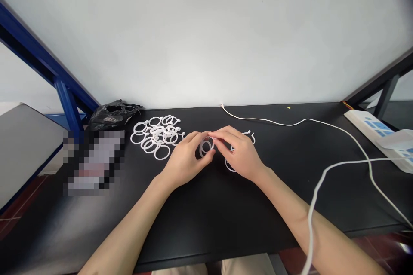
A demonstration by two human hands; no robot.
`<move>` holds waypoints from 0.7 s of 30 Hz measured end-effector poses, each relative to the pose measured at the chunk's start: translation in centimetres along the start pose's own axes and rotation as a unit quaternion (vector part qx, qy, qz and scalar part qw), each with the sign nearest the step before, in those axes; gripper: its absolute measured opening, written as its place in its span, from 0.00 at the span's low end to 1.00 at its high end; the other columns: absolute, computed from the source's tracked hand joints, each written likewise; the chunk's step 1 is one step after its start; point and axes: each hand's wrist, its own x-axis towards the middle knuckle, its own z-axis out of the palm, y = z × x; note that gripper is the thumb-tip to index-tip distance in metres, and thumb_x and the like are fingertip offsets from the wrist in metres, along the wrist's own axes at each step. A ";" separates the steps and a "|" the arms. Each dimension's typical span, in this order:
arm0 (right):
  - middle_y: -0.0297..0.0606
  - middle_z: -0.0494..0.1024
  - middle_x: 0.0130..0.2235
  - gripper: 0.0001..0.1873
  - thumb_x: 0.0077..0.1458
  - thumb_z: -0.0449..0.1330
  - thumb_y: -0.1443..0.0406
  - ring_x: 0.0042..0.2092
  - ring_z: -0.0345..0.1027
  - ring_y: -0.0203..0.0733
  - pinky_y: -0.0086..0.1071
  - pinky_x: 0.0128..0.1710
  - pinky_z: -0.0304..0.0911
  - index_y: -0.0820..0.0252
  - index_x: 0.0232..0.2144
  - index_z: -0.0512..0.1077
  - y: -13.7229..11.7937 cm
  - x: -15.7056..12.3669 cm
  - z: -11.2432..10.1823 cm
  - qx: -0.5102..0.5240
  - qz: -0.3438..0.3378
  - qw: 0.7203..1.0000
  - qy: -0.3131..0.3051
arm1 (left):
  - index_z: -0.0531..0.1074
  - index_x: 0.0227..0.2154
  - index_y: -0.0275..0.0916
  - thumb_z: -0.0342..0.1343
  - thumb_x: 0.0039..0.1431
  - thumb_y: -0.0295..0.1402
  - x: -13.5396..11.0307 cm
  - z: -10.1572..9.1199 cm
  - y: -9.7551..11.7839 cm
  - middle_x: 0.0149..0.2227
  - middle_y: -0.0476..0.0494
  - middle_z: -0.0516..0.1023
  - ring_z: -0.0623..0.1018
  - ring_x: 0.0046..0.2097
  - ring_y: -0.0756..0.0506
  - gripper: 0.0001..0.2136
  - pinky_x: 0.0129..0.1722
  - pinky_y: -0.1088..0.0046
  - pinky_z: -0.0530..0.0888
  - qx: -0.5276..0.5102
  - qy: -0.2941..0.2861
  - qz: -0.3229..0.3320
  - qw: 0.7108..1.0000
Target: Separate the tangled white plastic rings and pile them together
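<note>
Above the middle of the table, a white plastic curtain ring [201, 150] is held between my two hands. My left hand [187, 154] is closed around its left side, thumb below and fingers on top. At the ring's upper right, the thumb and fingertips of my right hand [237, 150] pinch its edge; the exact spot is partly hidden by the fingers. A smaller pale circle shows inside the ring. Left of my left hand lies a loose pile of white curtain rings [161, 152] with small eyelets. Several more rings [252, 137] lie partly hidden behind and under my right hand.
On the black table [200, 215] a black plastic bag [114, 114] sits at the back left, with a blurred-out object [95, 161] before it. A white cable [318, 184] crosses the right side, over my forearm. A white power strip [374, 131] lies far right. Blue frame bars [35, 47] slant at left.
</note>
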 end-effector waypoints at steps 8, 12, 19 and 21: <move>0.34 0.79 0.42 0.12 0.63 0.54 0.69 0.39 0.74 0.37 0.32 0.39 0.71 0.53 0.45 0.74 0.4 -0.1 0.2 -0.013 0.020 1.000 -0.017 | 0.67 0.55 0.42 0.57 0.61 0.38 0.0 0.0 -0.8 0.50 0.43 0.76 0.77 0.47 0.44 0.20 0.48 0.65 0.75 -0.002 0.030 0.002 1.000; 0.34 0.80 0.41 0.10 0.63 0.54 0.68 0.40 0.74 0.37 0.31 0.38 0.71 0.55 0.43 0.74 0.4 0.0 0.3 -0.003 0.037 0.999 -0.011 | 0.68 0.54 0.42 0.57 0.61 0.37 -0.1 0.1 -0.9 0.49 0.43 0.77 0.78 0.45 0.45 0.19 0.45 0.66 0.76 0.010 0.038 0.011 0.999; 0.35 0.81 0.40 0.09 0.63 0.55 0.67 0.39 0.75 0.38 0.32 0.40 0.71 0.55 0.42 0.74 0.6 -0.1 0.7 -0.009 0.049 0.999 0.010 | 0.70 0.52 0.42 0.57 0.61 0.38 0.0 0.1 -1.0 0.49 0.43 0.77 0.78 0.45 0.44 0.17 0.45 0.65 0.76 0.009 0.034 0.002 0.999; 0.36 0.81 0.42 0.11 0.63 0.55 0.66 0.41 0.76 0.39 0.34 0.42 0.71 0.55 0.47 0.73 0.4 -0.1 0.7 -0.005 0.071 0.997 0.016 | 0.71 0.52 0.42 0.57 0.61 0.40 0.2 -0.2 -0.8 0.48 0.43 0.78 0.78 0.46 0.44 0.18 0.48 0.63 0.75 -0.022 0.036 -0.020 0.999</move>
